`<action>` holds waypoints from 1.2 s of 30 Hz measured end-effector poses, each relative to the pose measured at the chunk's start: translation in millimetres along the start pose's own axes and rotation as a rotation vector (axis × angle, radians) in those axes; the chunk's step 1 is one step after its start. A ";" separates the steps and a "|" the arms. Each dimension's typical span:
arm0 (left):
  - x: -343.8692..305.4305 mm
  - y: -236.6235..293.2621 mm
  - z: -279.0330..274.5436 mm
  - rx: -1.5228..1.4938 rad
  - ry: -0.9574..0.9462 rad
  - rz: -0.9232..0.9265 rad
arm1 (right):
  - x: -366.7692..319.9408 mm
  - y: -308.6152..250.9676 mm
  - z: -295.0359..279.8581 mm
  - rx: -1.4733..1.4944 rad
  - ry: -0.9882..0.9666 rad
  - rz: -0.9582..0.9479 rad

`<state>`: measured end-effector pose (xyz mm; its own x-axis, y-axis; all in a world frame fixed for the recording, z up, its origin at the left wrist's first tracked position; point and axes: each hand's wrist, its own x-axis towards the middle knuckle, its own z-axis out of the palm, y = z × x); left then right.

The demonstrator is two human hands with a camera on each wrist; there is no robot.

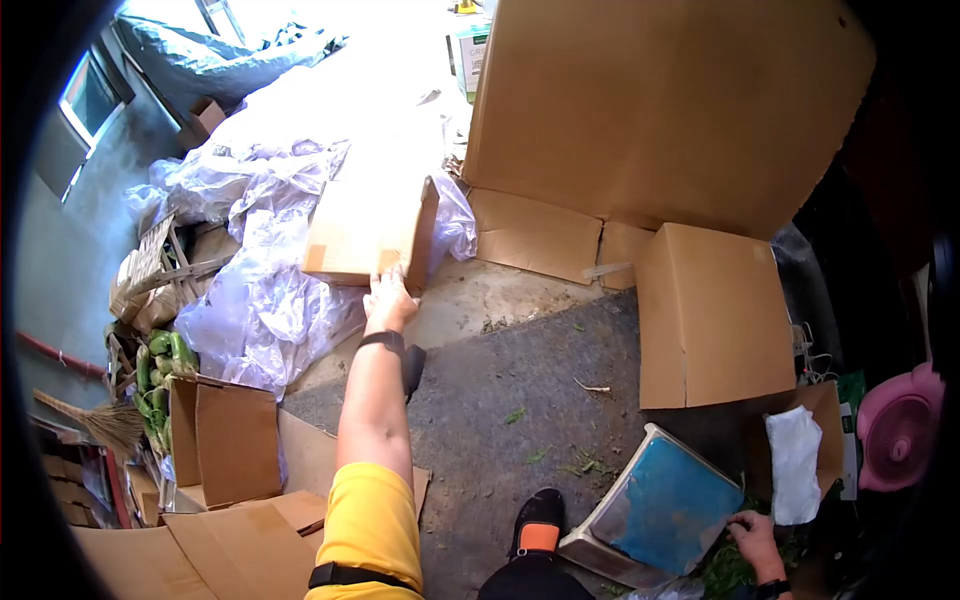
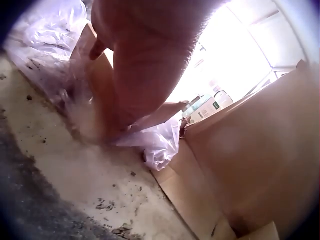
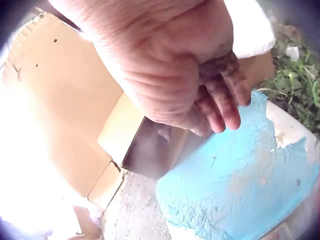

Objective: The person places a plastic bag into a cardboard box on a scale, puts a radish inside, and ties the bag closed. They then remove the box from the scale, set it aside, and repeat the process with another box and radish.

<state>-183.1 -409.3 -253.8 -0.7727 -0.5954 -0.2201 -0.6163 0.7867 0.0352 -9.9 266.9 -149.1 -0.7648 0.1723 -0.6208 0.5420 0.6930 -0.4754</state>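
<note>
My left hand (image 1: 390, 300) reaches forward and touches the near edge of a taped cardboard box (image 1: 350, 240), its fingers lying against the side. In the left wrist view this hand (image 2: 150, 55) covers much of the box, and most of its fingers are hidden. Beside the blue-topped stool (image 1: 670, 500) at the lower right is my right hand (image 1: 757, 548). The right wrist view shows its loosely bent, dirt-stained fingers (image 3: 225, 102) just above the worn blue cover (image 3: 225, 170), holding nothing.
Crumpled clear plastic sheeting (image 1: 270, 300) lies around the taped box. A large cardboard box (image 1: 660, 110) stands at the back right, a smaller one (image 1: 715, 315) before it. An open carton (image 1: 225, 440) sits near green vegetables (image 1: 160, 370). A pink fan (image 1: 900, 430) is far right.
</note>
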 end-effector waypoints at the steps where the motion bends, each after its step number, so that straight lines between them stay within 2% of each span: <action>1: -6.6 -3.1 1.2 0.029 0.011 0.042 | -2.2 -2.4 4.1 0.026 -0.011 0.008; 5: -45.8 -18.4 46.2 -0.013 0.186 0.039 | -1.3 5.4 10.8 0.016 -0.017 -0.002; 7: -65.5 -25.5 62.9 -0.028 0.168 0.008 | -0.7 7.6 13.2 0.021 -0.022 -0.024; 9: -94.5 -20.6 47.3 -0.351 -0.084 -0.122 | -3.8 3.5 13.1 0.036 -0.036 -0.018; 10: -112.1 -14.9 51.3 -0.502 0.359 0.021 | -6.8 3.0 15.4 0.036 -0.050 -0.022; 11: -123.6 -10.8 50.8 -0.442 0.613 0.234 | -7.8 1.2 16.5 0.029 -0.046 -0.015; 13: -158.9 10.9 10.2 -0.388 0.856 0.377 | -4.0 4.2 12.4 0.002 -0.051 -0.015; 14: -166.5 14.5 3.6 -0.381 0.853 0.357 | 0.2 14.3 11.4 -0.021 -0.057 -0.056; 16: -171.5 17.4 -9.4 -0.387 0.946 0.108 | 4.9 22.7 10.3 -0.029 -0.064 -0.117; 19: -143.7 -3.9 -16.9 -0.206 0.877 -0.040 | 5.4 26.8 3.0 -0.003 -0.082 -0.104; 20: -129.2 -16.1 0.2 -0.119 0.729 -0.010 | 3.8 29.8 2.0 -0.001 -0.087 -0.099; 21: -132.2 -11.7 -21.4 -0.092 0.247 -0.087 | 3.9 29.0 2.7 0.028 -0.103 -0.099; 23: -129.2 -17.4 -6.0 -0.074 0.340 0.007 | 2.5 23.3 2.7 0.063 -0.115 -0.100; 25: -126.7 -14.4 4.1 -0.090 0.369 0.007 | -12.1 -4.4 1.5 -0.063 -0.126 -0.058; 27: -131.9 -12.9 6.7 -0.110 0.399 0.008 | -24.7 -15.9 0.0 -0.031 -0.107 -0.072; 29: -137.1 -6.5 2.4 -0.138 0.529 0.012 | -33.5 -20.3 -5.1 0.011 -0.072 -0.086; 33: -182.7 29.8 -37.0 -0.278 0.612 0.112 | -50.4 -18.9 -13.2 0.031 -0.061 -0.130; 35: -215.7 57.6 -56.2 -0.315 0.615 0.210 | -64.1 -19.4 -17.0 -0.020 -0.039 -0.294; 36: -233.7 72.7 -65.8 -0.293 0.602 0.284 | -71.8 -21.3 -20.4 -0.006 -0.014 -0.277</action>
<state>-57.3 -223.6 -135.7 -0.8069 -0.4275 0.4076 -0.3298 0.8986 0.2896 26.3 254.0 -81.7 -0.8787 -0.0338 -0.4761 0.3109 0.7163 -0.6247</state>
